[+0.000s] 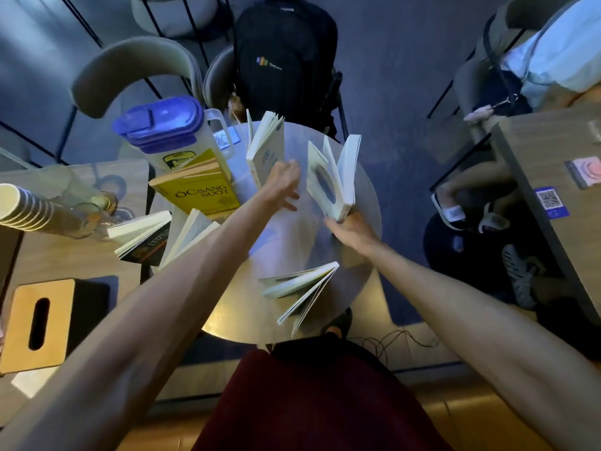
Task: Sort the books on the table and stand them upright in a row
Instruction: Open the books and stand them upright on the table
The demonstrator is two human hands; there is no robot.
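Several books stand upright, fanned open, around a small round table (292, 242). My left hand (283, 185) has its fingers spread and rests against a white book (265, 151) at the far side. My right hand (353, 229) grips the lower edge of a white book with a dark oval on its cover (331, 180), which stands on the right. A yellow book (198, 187) stands on the far left, a dark-covered book (143, 237) and a pale book (192, 237) on the left. Another white book (302, 288) stands open near the front edge.
A clear jug with a blue lid (162, 131) stands behind the yellow book. Stacked paper cups (22, 206) and a wooden tissue box (37, 323) are on the left table. A black backpack (283, 56) sits on a chair beyond. A seated person's legs (471, 196) are at right.
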